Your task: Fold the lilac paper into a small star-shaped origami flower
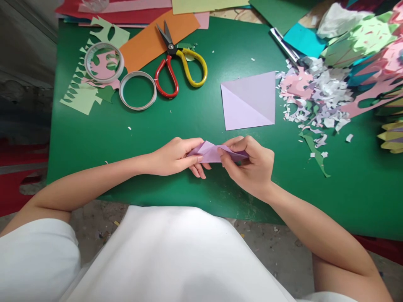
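Between my two hands is a folded piece of purple paper (pixel 211 154), held just above the near part of the green table. My left hand (pixel 176 157) pinches its left end, thumb on top and fingers beneath. At the other end, my right hand (pixel 250 161) grips the paper between thumb and bent fingers. Folds and a raised peak show along its upper side; the fingers cover both ends. Beyond my right hand, a second purple sheet (pixel 242 111) lies flat with a diagonal crease.
Scissors (pixel 170 48) with red and yellow handles lie with blades parted by an orange sheet (pixel 145 44). Two tape rolls (pixel 138 107) are to the left. Paper scraps (pixel 327 90) and coloured paper pieces crowd the right. The green table's (pixel 176 188) front edge runs close to my body.
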